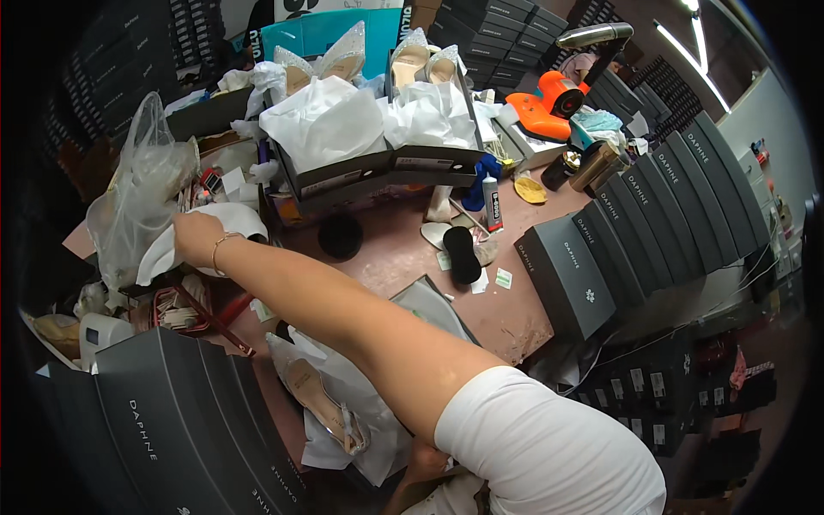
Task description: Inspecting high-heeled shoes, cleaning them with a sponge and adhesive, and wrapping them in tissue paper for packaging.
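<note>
My right arm, in a white short sleeve, stretches across to the left. My right hand, with a thin bracelet at the wrist, is closed on a white cloth beside a clear plastic bag. Low in the middle my left hand is partly covered by my right arm, its fingers hidden. Next to it, a silver pointed slingback shoe lies on white tissue paper in an open shoe box, which my right forearm crosses.
Two open boxes at the back hold sparkly pointed shoes and tissue. Dark shoe boxes are stacked at right and lower left. A glue tube, black brush and orange device stand on the pink table.
</note>
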Available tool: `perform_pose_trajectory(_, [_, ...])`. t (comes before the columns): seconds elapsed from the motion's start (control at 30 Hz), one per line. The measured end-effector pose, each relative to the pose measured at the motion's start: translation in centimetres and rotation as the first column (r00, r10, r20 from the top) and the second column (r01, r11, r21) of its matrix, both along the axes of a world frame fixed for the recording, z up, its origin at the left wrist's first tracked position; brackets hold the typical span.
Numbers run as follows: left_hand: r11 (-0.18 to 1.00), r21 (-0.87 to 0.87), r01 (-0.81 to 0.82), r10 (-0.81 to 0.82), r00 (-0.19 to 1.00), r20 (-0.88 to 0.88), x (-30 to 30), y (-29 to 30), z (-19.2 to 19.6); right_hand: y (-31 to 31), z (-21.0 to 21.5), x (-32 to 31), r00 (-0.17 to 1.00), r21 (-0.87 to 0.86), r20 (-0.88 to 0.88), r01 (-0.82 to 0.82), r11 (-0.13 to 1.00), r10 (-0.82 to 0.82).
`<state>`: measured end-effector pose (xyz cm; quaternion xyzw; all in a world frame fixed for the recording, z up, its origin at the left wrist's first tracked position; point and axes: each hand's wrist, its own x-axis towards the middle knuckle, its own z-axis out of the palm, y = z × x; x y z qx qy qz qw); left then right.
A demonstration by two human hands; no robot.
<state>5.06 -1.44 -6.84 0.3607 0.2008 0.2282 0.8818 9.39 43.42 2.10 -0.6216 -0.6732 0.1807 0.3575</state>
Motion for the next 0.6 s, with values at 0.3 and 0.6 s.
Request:
perform_pose_trajectory(0.3, [0.978,0.104,-0.182,0.195,0.973,-0.125,0.6,-0.5,4.8,-12.1,22.8,6.4,0.264,0.588,-0.759,-0.114,0.801,0.595])
perform_pose_trajectory(0.6, [0.939,0.11,-0.326,0.327,0.945,0.003,-2.7,-1.8,5.9,-40.0,27.1,22.3,0.959,0.622,-0.196,-0.038,0.782,0.203])
